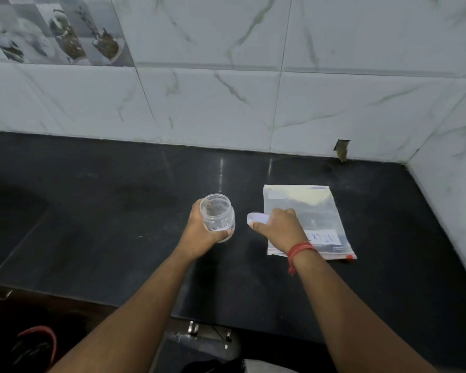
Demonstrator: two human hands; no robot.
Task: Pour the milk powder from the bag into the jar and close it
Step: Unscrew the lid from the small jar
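Observation:
A clear plastic jar (217, 211) stands open-mouthed on the black counter, and my left hand (201, 230) is wrapped around its side. Just right of it my right hand (279, 228) holds the jar's white lid (257, 218), low over the counter. Behind and under that hand a clear zip bag (315, 211) lies flat, with pale milk powder at its far end and a handwritten label near its red-striped zip edge. A red thread is tied around my right wrist.
The black stone counter (119, 211) runs left to right, backed by a white marble-tile wall (226, 103) with a corner wall at the right. The counter's front edge is near my elbows; a cabinet handle and red footwear show below.

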